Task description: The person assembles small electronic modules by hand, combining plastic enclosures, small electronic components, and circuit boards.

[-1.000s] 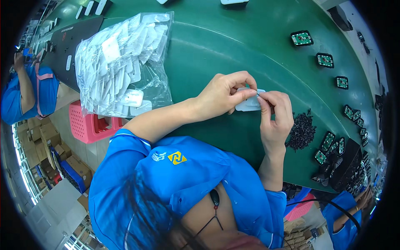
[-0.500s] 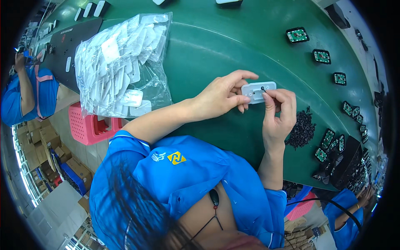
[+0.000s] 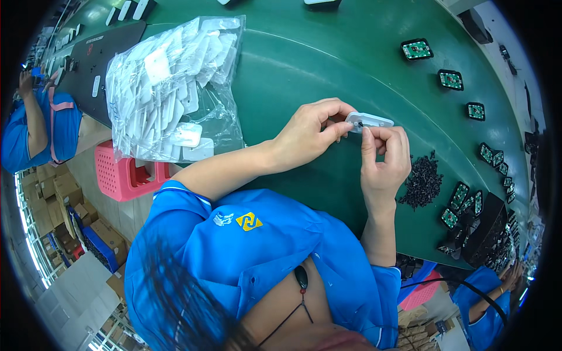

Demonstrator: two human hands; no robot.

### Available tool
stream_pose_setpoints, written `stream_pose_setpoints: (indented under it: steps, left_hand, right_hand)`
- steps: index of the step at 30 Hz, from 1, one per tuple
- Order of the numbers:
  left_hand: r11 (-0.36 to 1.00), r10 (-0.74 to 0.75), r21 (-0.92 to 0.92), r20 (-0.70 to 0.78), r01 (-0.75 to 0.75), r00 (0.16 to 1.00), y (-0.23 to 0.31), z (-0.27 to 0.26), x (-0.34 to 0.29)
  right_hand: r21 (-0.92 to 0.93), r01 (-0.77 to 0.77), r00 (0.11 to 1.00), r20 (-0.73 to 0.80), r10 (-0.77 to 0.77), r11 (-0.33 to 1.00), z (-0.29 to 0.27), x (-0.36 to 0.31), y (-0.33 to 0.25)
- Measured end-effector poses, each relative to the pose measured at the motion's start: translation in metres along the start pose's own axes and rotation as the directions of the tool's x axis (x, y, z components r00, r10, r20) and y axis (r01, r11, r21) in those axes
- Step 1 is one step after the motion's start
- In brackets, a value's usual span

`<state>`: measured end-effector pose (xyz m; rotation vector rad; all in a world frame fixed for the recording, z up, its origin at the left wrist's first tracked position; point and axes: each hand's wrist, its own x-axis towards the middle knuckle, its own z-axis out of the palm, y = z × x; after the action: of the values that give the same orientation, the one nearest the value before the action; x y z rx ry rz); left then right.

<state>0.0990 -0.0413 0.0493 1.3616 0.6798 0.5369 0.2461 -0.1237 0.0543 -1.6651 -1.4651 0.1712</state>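
Observation:
My left hand [image 3: 319, 127] pinches the left end of a small white plastic cover [image 3: 377, 121], which is held tilted above the green table. At the cover's face, my right hand [image 3: 386, 153] pinches a small black part [image 3: 360, 124] between thumb and forefinger. The part seems to touch the cover; how far it sits in the cover I cannot tell. Just right of my right hand lies a heap of small black parts [image 3: 422, 182]. To the left of my left forearm is a clear plastic bag [image 3: 175, 93] full of similar white covers.
Black housings with green circuit boards [image 3: 417, 50] stand in a curved row along the right of the green table [image 3: 293, 64]. More lie near a black tray [image 3: 487, 231]. A dark mat [image 3: 96, 70] and a pink stool [image 3: 120, 175] are at left. Co-workers sit at both sides.
The white cover has tipped, so its face shows more narrowly. My right hand has shifted slightly left, bringing the black part toward the cover's left half.

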Motion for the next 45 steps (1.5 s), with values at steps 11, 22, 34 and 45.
stream_pose_setpoints:
  steps: [11, 22, 34, 45]
  left_hand:
    - [0.962, 0.273, 0.054, -0.144, -0.268, 0.951, -0.014, 0.009, 0.002]
    - [0.957, 0.148, -0.22, -0.195, -0.19, 0.97, -0.009, 0.008, -0.003]
    - [0.985, -0.016, -0.174, 0.005, 0.017, 1.0, -0.014, 0.006, -0.003]
    - [0.999, -0.031, -0.05, -0.18, 0.022, 0.983, -0.018, -0.019, 0.03]
  right_hand:
    - [0.339, -0.307, 0.94, -0.036, 0.339, 0.889, 0.024, -0.013, -0.003]
    - [0.225, 0.004, 0.99, -0.141, 0.029, 0.974, 0.016, -0.013, 0.006]
    - [0.546, -0.609, 0.791, 0.471, 0.391, 0.575, -0.019, 0.012, 0.011]
    - [0.51, -0.563, 0.818, 0.454, 0.352, 0.65, 0.004, 0.036, 0.035]
